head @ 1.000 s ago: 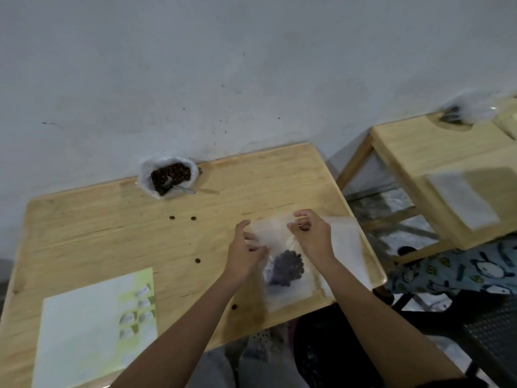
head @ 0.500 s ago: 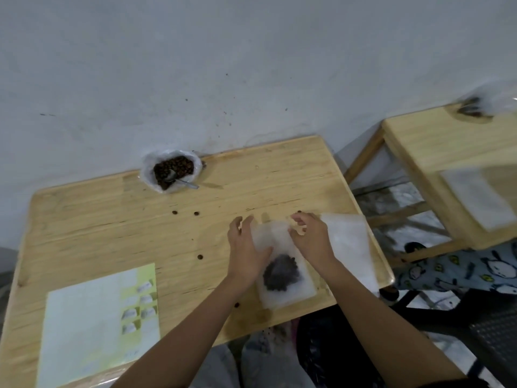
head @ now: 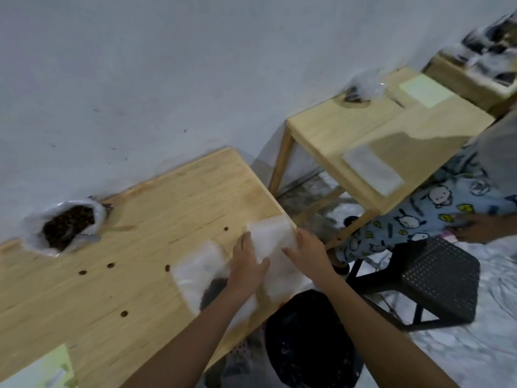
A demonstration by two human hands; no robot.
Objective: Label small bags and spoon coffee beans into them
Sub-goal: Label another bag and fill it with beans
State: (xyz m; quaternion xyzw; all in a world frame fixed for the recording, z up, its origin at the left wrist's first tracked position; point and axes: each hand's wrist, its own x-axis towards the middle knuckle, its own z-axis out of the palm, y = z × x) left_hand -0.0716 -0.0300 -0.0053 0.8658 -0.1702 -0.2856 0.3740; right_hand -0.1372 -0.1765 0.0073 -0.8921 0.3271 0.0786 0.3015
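I see my left hand [head: 247, 266] and right hand [head: 307, 254] flanking a translucent white plastic bag [head: 270, 236] and touching it. Blur hides whether the fingers pinch it.

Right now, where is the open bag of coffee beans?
The clear plastic bag of coffee beans sits left in the head view, at the wooden table's far edge, by the wall.

I'm seeing the table [head: 140, 275] showing pale matt wood with open grain; the filled bag [head: 195, 273] and empty bags [head: 272, 239] are looking frosted, soft plastic, the far-left bean bag [head: 36, 219] is glinting crinkly and glossy, and the spoon [head: 86, 238] in it is shining metal.
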